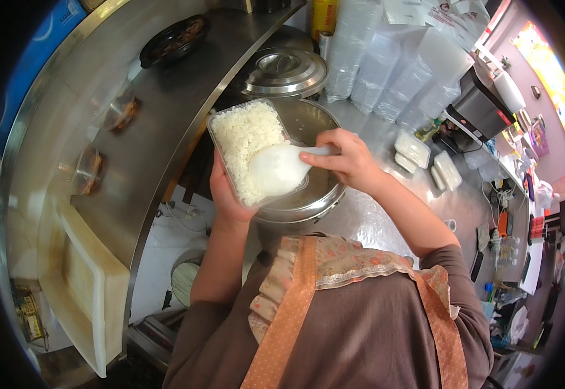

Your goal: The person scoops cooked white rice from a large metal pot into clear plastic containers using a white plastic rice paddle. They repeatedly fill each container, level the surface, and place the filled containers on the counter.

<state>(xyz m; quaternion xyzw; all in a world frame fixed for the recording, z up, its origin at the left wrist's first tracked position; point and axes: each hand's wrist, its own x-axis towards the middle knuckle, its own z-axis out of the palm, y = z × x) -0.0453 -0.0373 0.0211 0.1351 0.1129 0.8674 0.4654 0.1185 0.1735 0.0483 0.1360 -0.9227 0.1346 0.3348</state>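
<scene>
My left hand holds a clear plastic food container from below and along its left side. White cooked rice fills the container. In my right hand is a white plastic rice paddle, gripped by its handle. The paddle's flat blade lies over the lower right part of the rice and covers some of it. Beneath both hands stands a large round steel pot, its inside partly hidden by the container and my right hand.
A steel lid lies behind the pot. Wrapped stacks of clear containers stand at the back. Several filled, lidded boxes sit on the steel counter to the right. A steel shelf at left bears a black dish and a cream plastic tray.
</scene>
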